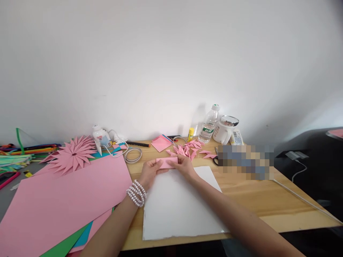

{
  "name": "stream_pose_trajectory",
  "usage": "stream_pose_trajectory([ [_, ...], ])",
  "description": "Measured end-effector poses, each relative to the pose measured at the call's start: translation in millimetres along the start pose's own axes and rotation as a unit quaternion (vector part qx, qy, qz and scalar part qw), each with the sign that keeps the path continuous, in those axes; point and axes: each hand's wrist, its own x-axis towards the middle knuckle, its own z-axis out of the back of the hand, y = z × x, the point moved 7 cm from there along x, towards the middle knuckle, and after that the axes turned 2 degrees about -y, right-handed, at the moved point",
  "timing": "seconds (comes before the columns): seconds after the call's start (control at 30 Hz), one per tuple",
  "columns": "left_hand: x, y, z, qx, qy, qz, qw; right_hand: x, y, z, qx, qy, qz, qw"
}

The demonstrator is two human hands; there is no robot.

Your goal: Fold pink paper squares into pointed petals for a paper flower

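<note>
We note the white sheet (177, 203) nearest. At its far edge, left hand (150, 170) and right hand (184, 165) pinch the folded pink paper strip (167, 162), fingers clamped on its ends. Risk: uneven pressure skews the crease. Beyond the sheet, loose pink folded petals (187, 150) could scatter.

pixelated patch (245, 161) hiding desk items, pink sheet (61, 203) cut off at left edge

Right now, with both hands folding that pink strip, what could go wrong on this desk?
1. The left hand and right hand pinch the pink strip just before the folded pink pieces; a forward nudge could scatter them.
2. The water bottle and mug stand close behind; a knock might spill onto paper.
</note>
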Motion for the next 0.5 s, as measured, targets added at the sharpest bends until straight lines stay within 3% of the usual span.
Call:
stream_pose_trajectory([
  [0.5, 1.5, 5.2, 1.8, -0.006, -0.044, 0.014, 0.999, -0.2, -4.4, 9.1, -0.024, -0.035, -0.027, 0.999],
])
